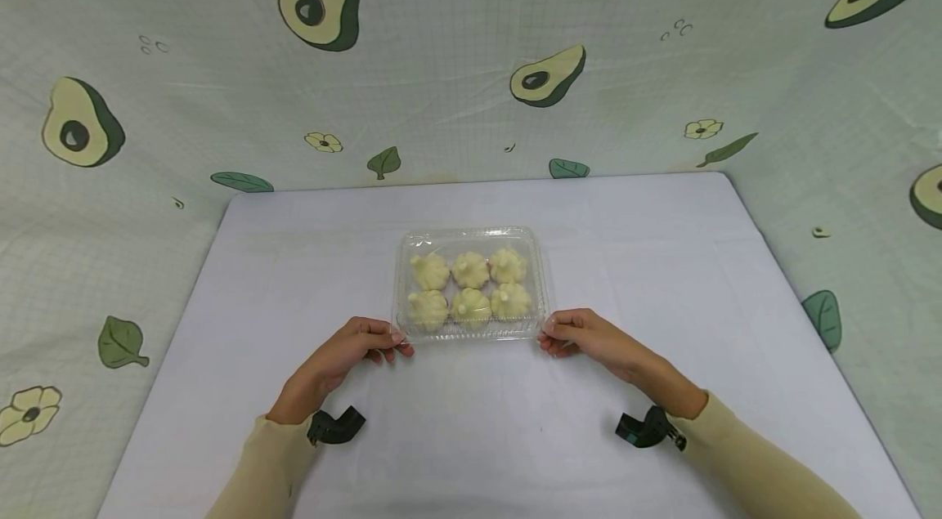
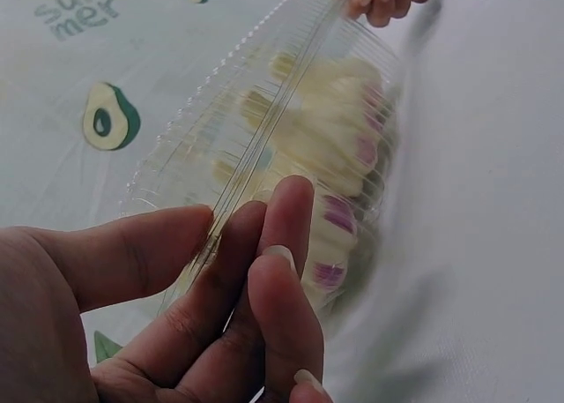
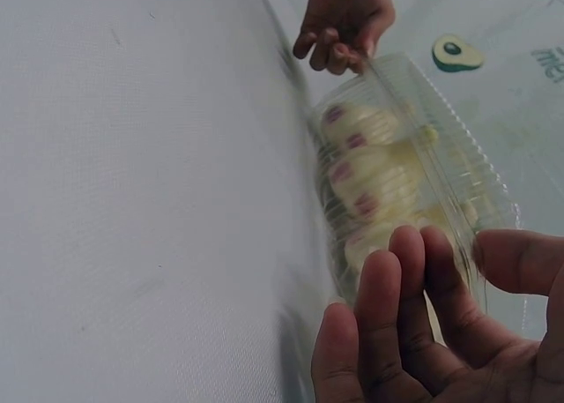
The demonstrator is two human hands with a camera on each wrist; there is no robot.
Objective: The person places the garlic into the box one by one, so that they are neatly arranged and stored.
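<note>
A clear plastic clamshell box (image 1: 471, 239) lies on the white table in the head view, holding several pale garlic bulbs (image 1: 471, 270) in two rows. My left hand (image 1: 361, 343) pinches its front left corner between thumb and fingers. At the front right corner, my right hand (image 1: 585, 339) pinches the rim in the same way. The left wrist view shows the thumb (image 2: 145, 253) pressed to the box's ridged rim. Purple patches mark the lower sides of the garlic (image 3: 366, 178) in the right wrist view. Whether the lid is latched I cannot tell.
A white-covered table (image 1: 471, 437) spreads around the box. Behind it and at both sides hangs a pale cloth (image 1: 441, 12) printed with avocados and leaves. Black wrist mounts (image 1: 337, 426) stick inward from each sleeve, above the table.
</note>
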